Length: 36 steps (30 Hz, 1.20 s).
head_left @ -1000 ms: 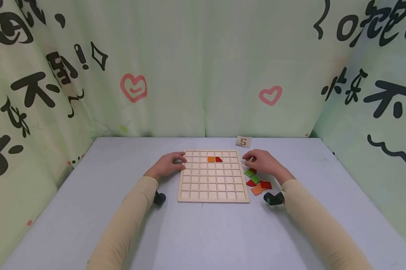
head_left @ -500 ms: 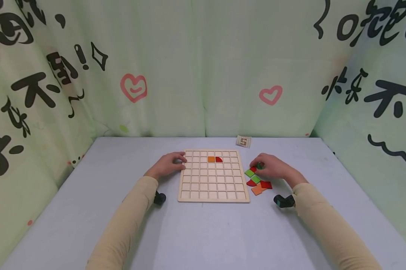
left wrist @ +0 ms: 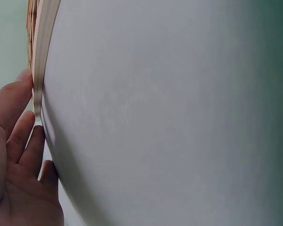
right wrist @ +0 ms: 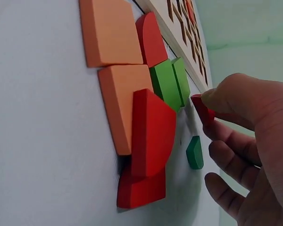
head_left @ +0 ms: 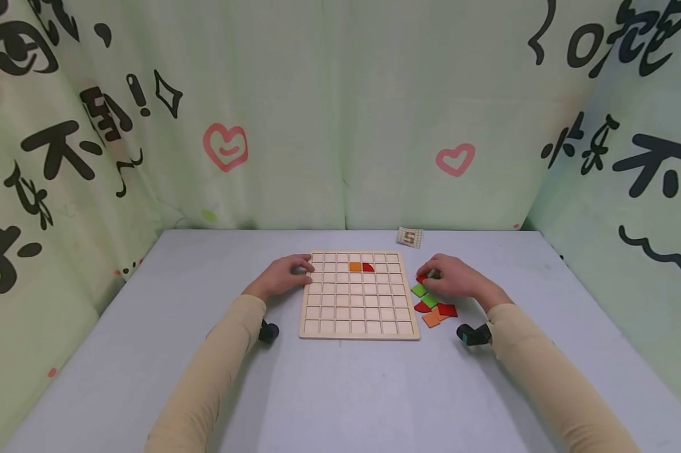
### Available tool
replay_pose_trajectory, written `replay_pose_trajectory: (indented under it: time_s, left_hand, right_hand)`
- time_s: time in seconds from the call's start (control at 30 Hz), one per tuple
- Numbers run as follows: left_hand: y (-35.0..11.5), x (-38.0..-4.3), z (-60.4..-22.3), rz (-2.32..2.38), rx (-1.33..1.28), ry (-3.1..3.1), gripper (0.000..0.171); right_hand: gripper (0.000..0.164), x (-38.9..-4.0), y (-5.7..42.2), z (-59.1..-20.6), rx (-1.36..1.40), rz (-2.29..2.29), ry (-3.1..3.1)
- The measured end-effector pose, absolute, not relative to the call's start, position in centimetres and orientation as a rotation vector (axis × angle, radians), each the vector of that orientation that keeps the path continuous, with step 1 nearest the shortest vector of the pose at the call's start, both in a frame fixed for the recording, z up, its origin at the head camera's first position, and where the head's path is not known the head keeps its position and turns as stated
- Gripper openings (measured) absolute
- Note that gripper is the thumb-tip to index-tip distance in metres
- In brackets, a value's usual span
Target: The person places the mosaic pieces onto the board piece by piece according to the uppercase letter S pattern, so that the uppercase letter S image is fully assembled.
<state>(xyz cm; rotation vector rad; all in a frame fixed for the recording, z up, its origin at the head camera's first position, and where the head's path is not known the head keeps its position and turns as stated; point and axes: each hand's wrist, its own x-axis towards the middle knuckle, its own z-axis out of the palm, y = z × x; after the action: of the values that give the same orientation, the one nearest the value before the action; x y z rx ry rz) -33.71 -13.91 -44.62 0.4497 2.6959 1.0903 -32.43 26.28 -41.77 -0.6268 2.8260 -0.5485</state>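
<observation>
A wooden grid board (head_left: 355, 301) lies on the table, with an orange square (head_left: 355, 267) and a red quarter-round piece (head_left: 368, 267) side by side in its upper cells. My left hand (head_left: 281, 275) rests at the board's left edge, thumb and fingertips spread along the rim. To the right of the board, my right hand (head_left: 456, 277) pinches a small red block (right wrist: 203, 109) between thumb and forefinger. Below its other fingers a dark green block (right wrist: 195, 153) lies on the table. Two light green blocks (right wrist: 167, 84) sit close to the board's edge.
Near the right hand, more red blocks (right wrist: 153, 134) overlap orange blocks (right wrist: 111, 30) in a loose pile. A small printed card (head_left: 410, 237) lies beyond the board's far right corner. Curtains (head_left: 340, 113) with black writing and hearts surround the table (head_left: 340, 396).
My right hand has moved from the board's right edge out over the pile, and now lifts a red block there. The left hand and the board have stayed put.
</observation>
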Motion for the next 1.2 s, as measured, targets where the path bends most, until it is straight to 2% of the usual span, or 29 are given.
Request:
replay_pose_trajectory:
  time_s: [0.37,0.63,1.2]
  left_hand:
    - [-13.9,-33.7,-44.5,1.09,0.469,2.701,0.028]
    - [-13.8,-33.6,-44.7,1.102,0.455,2.702,0.027]
    - [-13.9,-33.7,-44.9,1.09,0.475,2.717,0.027]
  right_hand:
    - [0.029,-33.1,24.7,-41.3,-0.579,-0.569,2.849]
    - [0.037,-34.1,23.4,-42.1,-0.512,-0.618,2.84]
    - [0.037,-34.1,24.3,-42.7,-0.511,-0.632,2.847]
